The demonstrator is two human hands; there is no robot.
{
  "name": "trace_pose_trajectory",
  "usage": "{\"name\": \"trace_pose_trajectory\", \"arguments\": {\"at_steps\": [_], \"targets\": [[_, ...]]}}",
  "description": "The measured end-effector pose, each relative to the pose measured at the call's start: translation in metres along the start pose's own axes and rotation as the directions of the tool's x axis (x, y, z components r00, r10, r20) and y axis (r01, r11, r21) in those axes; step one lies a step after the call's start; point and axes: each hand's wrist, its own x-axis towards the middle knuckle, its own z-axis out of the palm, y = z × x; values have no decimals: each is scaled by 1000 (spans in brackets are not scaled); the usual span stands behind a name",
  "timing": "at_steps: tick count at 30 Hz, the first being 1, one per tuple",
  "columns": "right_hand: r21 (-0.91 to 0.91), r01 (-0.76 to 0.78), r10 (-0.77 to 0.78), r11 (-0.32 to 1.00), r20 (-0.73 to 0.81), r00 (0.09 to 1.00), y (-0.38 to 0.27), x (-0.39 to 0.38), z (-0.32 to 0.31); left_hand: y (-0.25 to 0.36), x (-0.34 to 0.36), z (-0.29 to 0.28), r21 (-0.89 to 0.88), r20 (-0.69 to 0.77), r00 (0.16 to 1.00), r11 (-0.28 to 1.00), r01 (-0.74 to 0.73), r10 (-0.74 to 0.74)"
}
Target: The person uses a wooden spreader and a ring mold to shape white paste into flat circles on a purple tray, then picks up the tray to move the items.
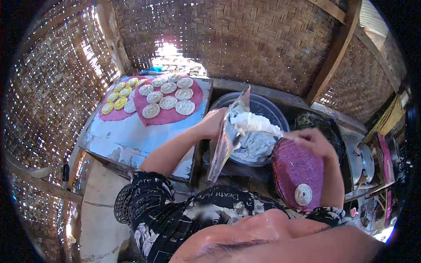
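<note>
My left hand (214, 124) is closed on the edge of a clear plastic bag (221, 151), which I hold tilted with its mouth toward the right. White paste (254, 122) thickly coats a spatula-like utensil at the bag's mouth. The right hand (310, 142) grips the utensil's bare end, and the fingers look slightly blurred. Beneath both hands sits a round plastic basin (276, 109) with more white dough-like paste (254, 147) in it. Close to my body, below my right hand, a purple cloth-covered tray (294, 166) carries one round, pale, coiled disc (303, 194).
To the left, a worn light-blue table (109, 136) bears pink cloths (142, 115) with several white discs (168, 103) and yellow discs (120, 103). Woven bamboo walls (219, 39) close in the back and left. Metal pots (366, 162) stand at the far right.
</note>
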Motion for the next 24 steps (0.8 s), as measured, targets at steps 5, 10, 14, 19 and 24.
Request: {"name": "trace_pose_trajectory", "arguments": {"at_steps": [5, 10, 14, 19, 24], "targets": [[-742, 67, -273, 667, -159, 949, -79, 9, -41, 6, 0, 10, 194, 50, 991, 974, 116, -128], [-951, 207, -586, 229, 35, 810, -117, 28, 13, 1, 6, 20, 88, 8, 993, 989, 117, -118], [-956, 236, -752, 174, 26, 658, -105, 24, 36, -10, 0, 25, 38, -76, 997, 999, 36, -33], [-762, 213, -495, 612, -158, 854, -79, 33, 8, -10, 6, 31, 200, -99, 994, 978, 55, -35], [-861, 117, -526, 495, -190, 829, -85, 23, 26, -1, 9, 26, 86, -181, 956, 965, 248, -230]]}}
